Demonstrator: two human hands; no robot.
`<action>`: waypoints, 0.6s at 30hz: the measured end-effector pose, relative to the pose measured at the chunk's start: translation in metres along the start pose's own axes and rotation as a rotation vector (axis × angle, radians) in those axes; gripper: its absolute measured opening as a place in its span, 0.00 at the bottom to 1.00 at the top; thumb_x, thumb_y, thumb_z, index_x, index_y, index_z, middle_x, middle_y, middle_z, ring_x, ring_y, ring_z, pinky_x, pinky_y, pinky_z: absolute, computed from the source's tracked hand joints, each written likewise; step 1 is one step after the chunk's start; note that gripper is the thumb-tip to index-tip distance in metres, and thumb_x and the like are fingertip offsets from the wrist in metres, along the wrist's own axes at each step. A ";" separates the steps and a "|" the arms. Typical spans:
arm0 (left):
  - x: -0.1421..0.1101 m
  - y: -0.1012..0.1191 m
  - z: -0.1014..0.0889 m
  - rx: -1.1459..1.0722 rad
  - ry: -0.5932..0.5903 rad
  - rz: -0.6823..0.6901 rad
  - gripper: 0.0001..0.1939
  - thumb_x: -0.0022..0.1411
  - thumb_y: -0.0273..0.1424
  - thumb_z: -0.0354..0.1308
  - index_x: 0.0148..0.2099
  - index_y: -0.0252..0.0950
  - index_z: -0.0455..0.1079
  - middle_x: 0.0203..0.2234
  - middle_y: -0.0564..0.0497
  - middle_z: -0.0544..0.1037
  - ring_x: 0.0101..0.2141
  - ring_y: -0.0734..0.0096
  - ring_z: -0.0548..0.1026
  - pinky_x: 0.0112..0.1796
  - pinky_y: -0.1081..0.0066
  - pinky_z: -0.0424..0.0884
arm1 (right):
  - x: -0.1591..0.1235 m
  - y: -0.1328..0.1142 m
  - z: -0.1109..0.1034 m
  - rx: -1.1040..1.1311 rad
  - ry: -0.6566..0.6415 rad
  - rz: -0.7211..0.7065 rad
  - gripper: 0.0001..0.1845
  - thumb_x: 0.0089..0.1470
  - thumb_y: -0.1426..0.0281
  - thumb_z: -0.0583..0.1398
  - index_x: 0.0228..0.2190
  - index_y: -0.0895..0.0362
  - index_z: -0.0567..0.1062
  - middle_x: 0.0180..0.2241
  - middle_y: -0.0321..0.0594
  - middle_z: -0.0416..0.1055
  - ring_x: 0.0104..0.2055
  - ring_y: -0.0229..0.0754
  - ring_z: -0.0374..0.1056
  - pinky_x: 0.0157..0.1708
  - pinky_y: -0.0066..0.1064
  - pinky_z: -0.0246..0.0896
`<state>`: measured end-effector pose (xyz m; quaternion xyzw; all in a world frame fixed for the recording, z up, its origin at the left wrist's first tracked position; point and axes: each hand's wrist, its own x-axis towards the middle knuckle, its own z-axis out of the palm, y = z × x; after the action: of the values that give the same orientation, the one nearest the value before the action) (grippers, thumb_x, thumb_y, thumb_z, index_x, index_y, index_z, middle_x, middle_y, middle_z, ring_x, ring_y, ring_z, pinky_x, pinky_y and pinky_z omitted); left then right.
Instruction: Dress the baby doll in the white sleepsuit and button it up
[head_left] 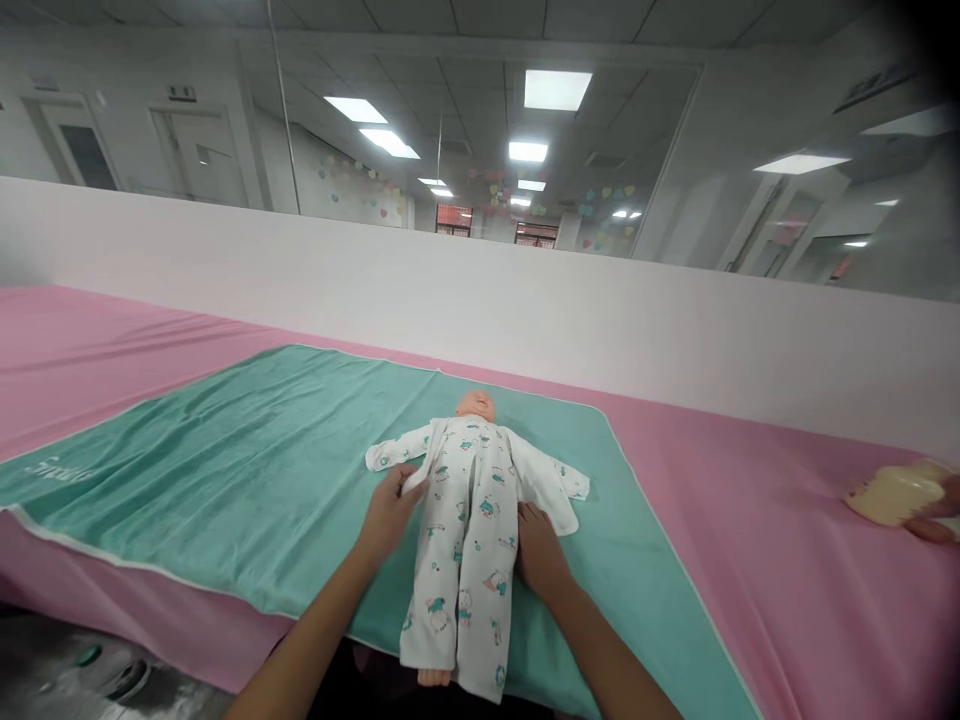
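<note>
A baby doll [475, 404] lies on its back on a green blanket [277, 480], head away from me. It has on a white patterned shirt [551, 470] with both sleeves spread out. White patterned trousers [487, 570] lie along its body and legs, and one bare foot [434, 677] shows at a trouser end. My left hand [390, 512] pinches the white cloth of the shirt at the doll's left-hand side in view. On the other side, my right hand [541, 550] has its fingers curled against the trousers' edge, beside the loose shirt flap.
A pink sheet [675, 450] covers the table under the blanket. At the far right lies a pale yellow object [892, 495], partly cut off and blurred. Behind the table stands a white low wall [375, 270] with a large glass panel above it.
</note>
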<state>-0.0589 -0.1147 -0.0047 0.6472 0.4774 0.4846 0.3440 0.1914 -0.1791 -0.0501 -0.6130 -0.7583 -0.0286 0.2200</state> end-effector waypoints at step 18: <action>0.101 0.023 0.026 -0.166 -0.254 -0.477 0.20 0.48 0.43 0.59 0.35 0.29 0.69 0.32 0.40 0.75 0.32 0.58 0.74 0.30 0.66 0.69 | 0.001 0.076 -0.013 0.097 0.316 0.658 0.26 0.53 0.56 0.50 0.44 0.63 0.68 0.44 0.53 0.66 0.45 0.54 0.61 0.38 0.39 0.57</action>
<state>-0.0199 -0.0254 0.0391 0.5417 0.5281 0.3423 0.5572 0.2669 -0.1636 -0.0547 -0.8011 -0.4775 -0.0147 0.3605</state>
